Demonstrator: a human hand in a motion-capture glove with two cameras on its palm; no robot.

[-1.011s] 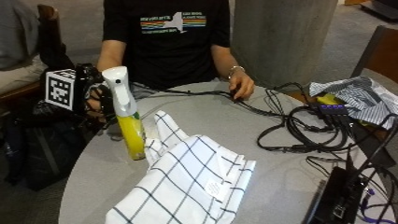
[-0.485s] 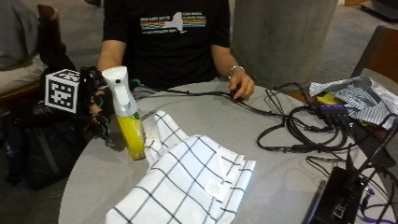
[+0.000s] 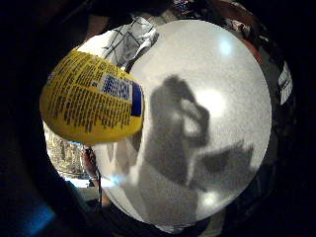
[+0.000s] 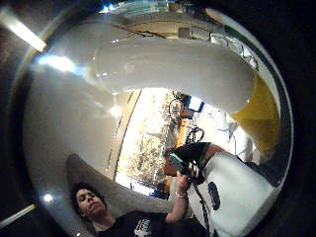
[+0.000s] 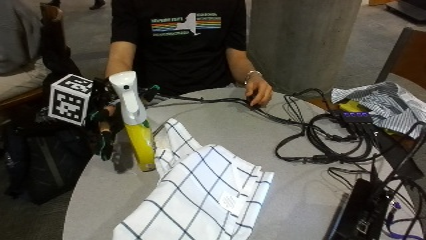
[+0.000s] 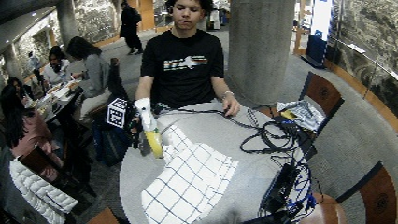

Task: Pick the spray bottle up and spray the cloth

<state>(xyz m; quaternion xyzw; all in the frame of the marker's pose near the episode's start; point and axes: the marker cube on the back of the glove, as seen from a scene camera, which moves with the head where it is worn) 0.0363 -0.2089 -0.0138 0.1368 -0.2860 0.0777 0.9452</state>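
The spray bottle [image 5: 133, 125] is standing tilted at about nine o'clock on the round worktop [image 5: 279, 195], its yellow base touching the near edge of the checked cloth [image 5: 200, 200], likely so the nozzle is already sitting close to what it must wet. The gloved right hand [image 5: 103, 131] is reaching in from behind the bottle's neck, but whether its grip is closed around it I cannot tell. The bare hand [image 5: 258, 92] is resting at twelve o'clock beside the cables [image 5: 319, 140], apparently keeping clear of the spray.

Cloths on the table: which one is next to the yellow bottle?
The white checked cloth, beside the spray bottle. The striped cloth lies far across the table, past the black cables.
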